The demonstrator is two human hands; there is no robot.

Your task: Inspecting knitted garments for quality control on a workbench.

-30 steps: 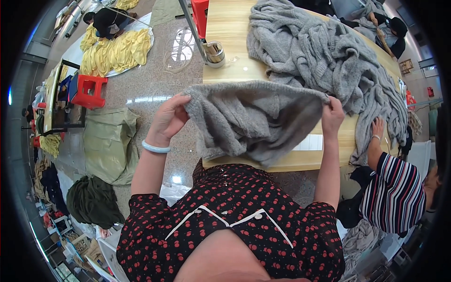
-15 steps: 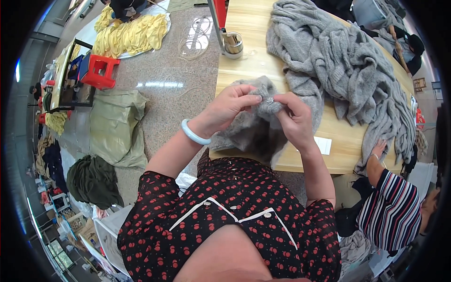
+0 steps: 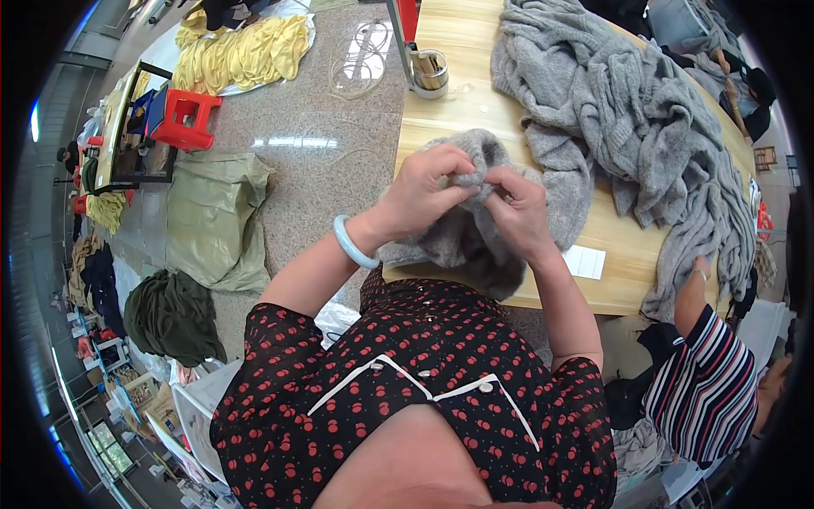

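Grey knit pile [image 3: 627, 110] beyond the grip; metal cup [image 3: 430, 70] ahead-left; red stool [image 3: 182, 119], yellow cloth [image 3: 246, 51], green sack [image 3: 208, 216] far left.

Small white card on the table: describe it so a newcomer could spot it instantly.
Start at the long wooden table and follow its near edge toward the person's right. The small white card lies flat there, just beyond the right hand. It is the only flat, pale paper piece among heaps of grey knitwear.
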